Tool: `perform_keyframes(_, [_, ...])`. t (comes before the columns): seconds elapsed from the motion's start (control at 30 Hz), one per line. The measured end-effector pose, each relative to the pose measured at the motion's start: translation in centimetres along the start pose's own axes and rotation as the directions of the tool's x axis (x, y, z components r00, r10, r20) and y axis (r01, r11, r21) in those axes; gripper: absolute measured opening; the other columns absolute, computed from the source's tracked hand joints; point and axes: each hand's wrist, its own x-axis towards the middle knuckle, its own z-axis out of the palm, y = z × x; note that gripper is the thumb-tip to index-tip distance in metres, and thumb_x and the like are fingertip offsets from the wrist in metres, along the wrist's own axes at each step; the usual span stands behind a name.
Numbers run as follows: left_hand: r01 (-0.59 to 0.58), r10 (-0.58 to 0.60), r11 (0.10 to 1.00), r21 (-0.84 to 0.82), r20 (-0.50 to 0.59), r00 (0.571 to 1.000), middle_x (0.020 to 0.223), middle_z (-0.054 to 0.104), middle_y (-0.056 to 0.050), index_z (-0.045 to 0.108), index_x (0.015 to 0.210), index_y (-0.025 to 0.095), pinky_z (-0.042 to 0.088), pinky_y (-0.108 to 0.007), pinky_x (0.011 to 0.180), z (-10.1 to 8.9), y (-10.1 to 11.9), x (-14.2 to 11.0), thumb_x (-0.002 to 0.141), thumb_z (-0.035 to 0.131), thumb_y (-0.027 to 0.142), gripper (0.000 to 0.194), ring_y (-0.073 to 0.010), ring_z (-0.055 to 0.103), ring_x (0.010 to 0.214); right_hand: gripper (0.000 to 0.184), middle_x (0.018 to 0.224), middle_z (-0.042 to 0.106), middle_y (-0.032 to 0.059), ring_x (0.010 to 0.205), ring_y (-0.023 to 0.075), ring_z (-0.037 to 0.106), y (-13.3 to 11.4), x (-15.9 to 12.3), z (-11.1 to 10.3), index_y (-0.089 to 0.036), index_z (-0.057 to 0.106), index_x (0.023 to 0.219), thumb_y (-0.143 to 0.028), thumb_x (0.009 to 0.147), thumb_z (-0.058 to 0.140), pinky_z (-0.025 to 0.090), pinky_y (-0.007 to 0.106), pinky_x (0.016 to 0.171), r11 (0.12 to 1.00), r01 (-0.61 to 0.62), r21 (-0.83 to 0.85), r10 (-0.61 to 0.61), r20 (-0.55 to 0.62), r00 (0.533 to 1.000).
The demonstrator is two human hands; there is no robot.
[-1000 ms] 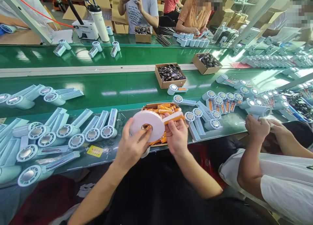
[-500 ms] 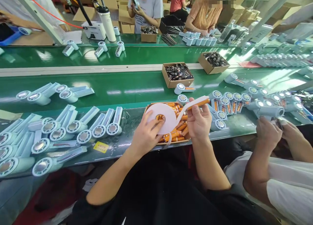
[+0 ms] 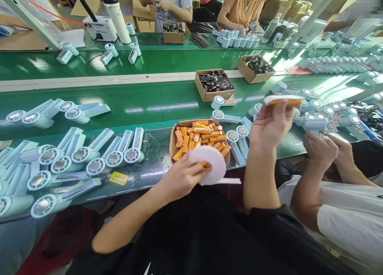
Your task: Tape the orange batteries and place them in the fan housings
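My left hand (image 3: 188,173) grips a roll of white tape (image 3: 216,163), fingers hooked into its core. A loose tape end sticks out to the right below the roll. Up to the right, my right hand (image 3: 273,121) pinches an orange cylindrical battery (image 3: 287,102) with a strip of white tape along its top. That strip is apart from the roll. Behind the roll stands a cardboard box (image 3: 172,145) full of orange batteries (image 3: 203,133). Pale blue fan housings (image 3: 236,137) with open handles lie just right of the box.
More fan housings (image 3: 95,165) crowd the bench at left. Boxes of black parts (image 3: 214,85) stand on the green conveyor (image 3: 143,101). A yellow label (image 3: 119,178) is stuck on the bench edge. At right, a co-worker's hands (image 3: 321,149) hold a housing close to my right arm.
The tape strip between roll and battery has parted. My right hand has carried the battery up and right; my left hand has lowered the roll toward me, uncovering the box.
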Motion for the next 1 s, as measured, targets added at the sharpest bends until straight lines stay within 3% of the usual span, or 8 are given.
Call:
perform_keyframes(0.17, [0.32, -0.317, 0.943, -0.087, 0.045, 0.947, 0.142, 0.071, -0.011, 0.065, 0.144, 0.023, 0.047, -0.057, 0.122, -1.9, -4.7, -0.9, 0.09, 0.08, 0.047, 0.061, -0.0363, 0.049, 0.146, 0.062, 0.102, 0.078, -0.0007, 0.1, 0.0221, 0.08, -0.4, -1.2, -1.1, -0.035, 0.066, 0.131, -0.034, 0.075, 0.094, 0.067, 0.036, 0.084, 0.984, -0.145, -0.107, 0.167, 0.236, 0.957])
perform_keyframes(0.23, [0.555, -0.553, 0.83, 0.052, -0.052, 0.832, 0.138, 0.071, -0.011, 0.069, 0.139, 0.024, 0.049, -0.056, 0.118, -2.8, -5.8, -2.9, 0.097, 0.07, 0.047, 0.048, -0.0353, 0.055, 0.139, 0.06, 0.097, 0.079, -0.002, 0.092, 0.0232, 0.081, -0.8, -2.7, -2.5, -0.036, 0.069, 0.127, -0.034, 0.073, 0.095, 0.068, 0.04, 0.082, 0.98, -0.148, -0.133, 0.175, 0.225, 0.958])
perform_keyframes(0.3, [0.76, -0.753, 0.587, 0.278, -0.158, 0.639, 0.138, 0.069, -0.017, 0.07, 0.135, 0.02, 0.052, -0.059, 0.108, -3.6, -5.9, -5.4, 0.101, 0.063, 0.046, 0.043, -0.0393, 0.059, 0.131, 0.053, 0.091, 0.079, -0.0026, 0.084, 0.0242, 0.082, -1.3, -3.7, -4.5, -0.036, 0.073, 0.118, -0.035, 0.071, 0.096, 0.069, 0.044, 0.081, 0.975, -0.145, -0.167, 0.173, 0.164, 0.971])
perform_keyframes(0.37, [0.783, -0.846, 0.395, 0.481, -0.142, 0.514, 0.134, 0.069, -0.023, 0.072, 0.129, 0.014, 0.053, -0.059, 0.096, -4.1, -5.4, -7.6, 0.102, 0.061, 0.047, 0.044, -0.0438, 0.061, 0.122, 0.052, 0.085, 0.078, -0.0026, 0.082, 0.0273, 0.082, -1.7, -4.1, -6.6, -0.036, 0.075, 0.116, -0.035, 0.069, 0.097, 0.069, 0.049, 0.08, 0.96, -0.172, -0.221, 0.198, 0.104, 0.975])
perform_keyframes(0.43, [0.701, -0.879, 0.371, 0.609, -0.014, 0.477, 0.12, 0.072, -0.025, 0.074, 0.121, 0.01, 0.053, -0.055, 0.089, -4.6, -5.0, -8.8, 0.102, 0.059, 0.045, 0.043, -0.0434, 0.064, 0.113, 0.054, 0.08, 0.077, -0.0022, 0.083, 0.031, 0.083, -2.0, -4.5, -8.3, -0.037, 0.075, 0.117, -0.035, 0.068, 0.097, 0.069, 0.052, 0.079, 0.943, -0.214, -0.256, 0.236, 0.06, 0.97])
perform_keyframes(0.6, [0.472, -0.752, 0.595, 0.651, 0.243, 0.612, 0.106, 0.073, -0.021, 0.075, 0.116, 0.011, 0.05, -0.05, 0.093, -5.6, -7.7, -5.9, 0.098, 0.067, 0.036, 0.032, -0.0395, 0.062, 0.114, 0.058, 0.081, 0.08, -0.0014, 0.079, 0.0284, 0.083, -1.7, -4.1, -8.9, -0.034, 0.073, 0.118, -0.03, 0.066, 0.098, 0.068, 0.039, 0.064, 0.939, -0.24, -0.248, 0.251, 0.014, 0.968])
perform_keyframes(0.77, [0.313, -0.504, 0.834, 0.454, 0.398, 0.767, 0.138, 0.065, -0.019, 0.068, 0.131, 0.015, 0.051, -0.043, 0.101, -4.1, -17.4, 3.5, 0.093, 0.062, 0.014, 0.039, -0.0324, 0.055, 0.128, 0.052, 0.09, 0.081, -0.0008, 0.086, 0.0245, 0.083, 1.2, 0.0, -2.5, -0.03, 0.069, 0.116, -0.033, 0.07, 0.094, 0.068, 0.036, 0.071, 0.973, -0.123, -0.197, 0.165, 0.213, 0.963])
perform_keyframes(1.0, [0.305, -0.407, 0.91, 0.281, 0.472, 0.782, 0.124, 0.075, -0.013, 0.08, 0.099, 0.021, 0.041, -0.042, 0.117, 0.8, -25.4, 10.7, 0.071, 0.072, 0.01, 0.031, -0.031, 0.059, 0.129, 0.056, 0.089, 0.083, 0.0014, 0.08, 0.0194, 0.078, 8.8, 5.2, 6.4, -0.022, 0.067, 0.128, -0.038, 0.077, 0.083, 0.064, 0.038, 0.083, 0.9, -0.065, -0.431, 0.339, 0.598, 0.726])
